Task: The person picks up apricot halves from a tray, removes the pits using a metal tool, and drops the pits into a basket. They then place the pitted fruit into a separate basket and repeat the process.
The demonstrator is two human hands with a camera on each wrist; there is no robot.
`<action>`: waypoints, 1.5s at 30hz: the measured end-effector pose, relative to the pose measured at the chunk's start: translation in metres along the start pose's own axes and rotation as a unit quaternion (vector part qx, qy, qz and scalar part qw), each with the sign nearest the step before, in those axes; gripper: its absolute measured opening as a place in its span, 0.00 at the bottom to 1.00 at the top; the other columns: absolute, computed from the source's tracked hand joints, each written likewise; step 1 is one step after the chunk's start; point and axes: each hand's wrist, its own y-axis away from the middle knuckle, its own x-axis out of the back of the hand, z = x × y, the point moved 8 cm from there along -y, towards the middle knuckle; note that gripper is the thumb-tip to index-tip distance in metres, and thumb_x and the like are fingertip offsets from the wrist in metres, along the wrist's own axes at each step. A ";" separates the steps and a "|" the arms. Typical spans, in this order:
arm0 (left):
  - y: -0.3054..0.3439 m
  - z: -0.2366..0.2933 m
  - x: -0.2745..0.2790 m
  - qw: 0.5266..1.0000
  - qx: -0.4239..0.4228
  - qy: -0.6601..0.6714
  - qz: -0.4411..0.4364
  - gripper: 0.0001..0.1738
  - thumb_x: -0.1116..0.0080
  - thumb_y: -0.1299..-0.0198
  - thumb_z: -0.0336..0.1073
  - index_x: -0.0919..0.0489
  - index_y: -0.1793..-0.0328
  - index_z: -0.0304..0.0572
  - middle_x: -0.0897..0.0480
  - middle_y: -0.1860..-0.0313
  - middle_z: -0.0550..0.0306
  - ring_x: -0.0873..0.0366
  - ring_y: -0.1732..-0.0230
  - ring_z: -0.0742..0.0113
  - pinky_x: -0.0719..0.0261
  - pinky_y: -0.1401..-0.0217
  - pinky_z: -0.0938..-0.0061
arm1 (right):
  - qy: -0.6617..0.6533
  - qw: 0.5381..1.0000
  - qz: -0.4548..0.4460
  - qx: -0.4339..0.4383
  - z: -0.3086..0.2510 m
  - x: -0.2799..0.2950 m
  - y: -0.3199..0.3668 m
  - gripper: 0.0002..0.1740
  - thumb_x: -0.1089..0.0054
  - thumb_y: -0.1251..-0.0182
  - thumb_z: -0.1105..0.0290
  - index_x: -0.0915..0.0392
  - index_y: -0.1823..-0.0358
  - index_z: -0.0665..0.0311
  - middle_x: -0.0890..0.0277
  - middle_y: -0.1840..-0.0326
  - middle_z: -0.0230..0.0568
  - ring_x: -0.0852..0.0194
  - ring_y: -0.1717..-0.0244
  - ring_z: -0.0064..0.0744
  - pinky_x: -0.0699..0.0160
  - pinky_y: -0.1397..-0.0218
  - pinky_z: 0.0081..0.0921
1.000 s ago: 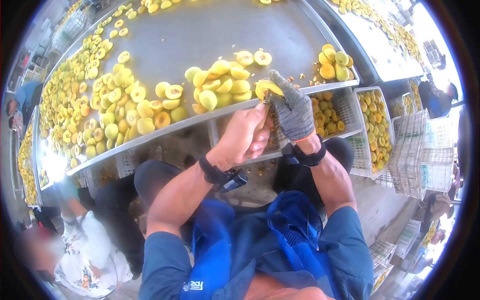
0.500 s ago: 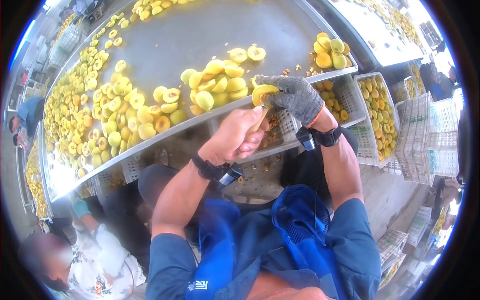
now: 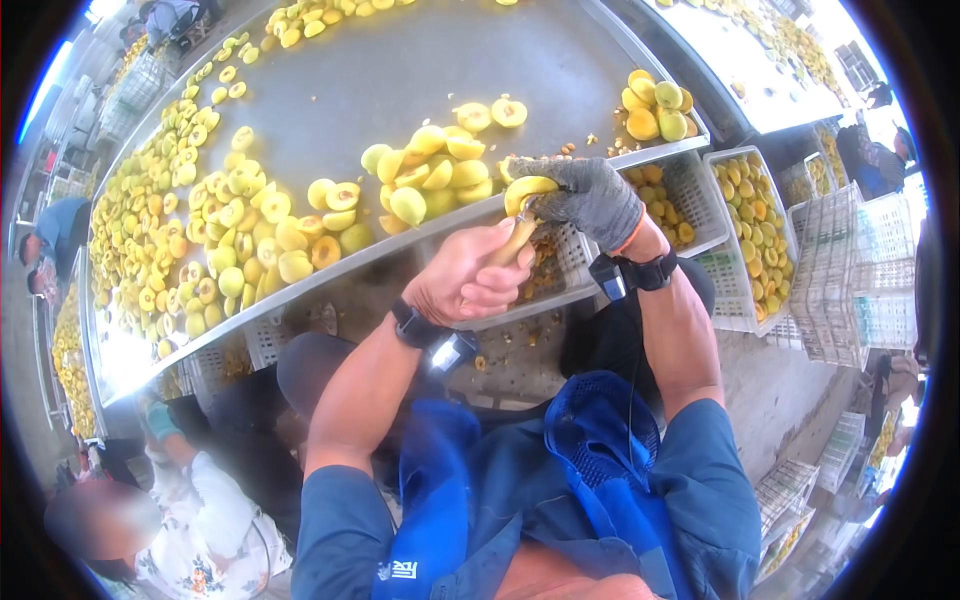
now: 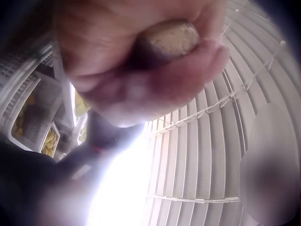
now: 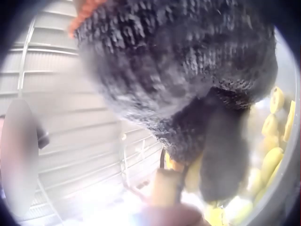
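Note:
In the head view my bare left hand (image 3: 470, 275) grips a wooden-handled tool (image 3: 515, 243) with a small metal head. The handle's butt end (image 4: 171, 37) pokes out of the curled fingers in the left wrist view. My right hand (image 3: 595, 203), in a grey knit glove, holds a yellow peach half (image 3: 528, 190) between thumb and fingers. The tool's metal head meets the underside of this half, over the table's front edge. In the right wrist view the glove (image 5: 178, 61) hides most of the fruit. A heap of peach halves (image 3: 435, 175) lies just left of the hands.
A metal table (image 3: 400, 75) with a raised rim carries many more peach halves (image 3: 240, 210) at left and a small pile (image 3: 657, 105) at right. Crates of fruit (image 3: 752, 230) stand below its front edge. Another person (image 3: 200, 530) sits at lower left.
My right hand has turned so its fingers point left over the peach half. My left hand has drawn slightly down, showing more of the tool's handle. The head view has shifted a little.

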 end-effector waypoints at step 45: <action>0.049 0.048 -0.010 0.543 -0.290 -0.677 0.403 0.21 0.38 0.29 0.47 0.23 0.64 0.33 0.19 0.77 0.36 0.19 0.71 0.35 0.24 0.67 0.48 | 0.421 0.899 0.046 -0.110 0.139 0.048 -0.113 0.26 0.35 0.32 0.54 0.16 0.36 0.55 0.16 0.39 0.49 0.17 0.39 0.52 0.22 0.35 0.42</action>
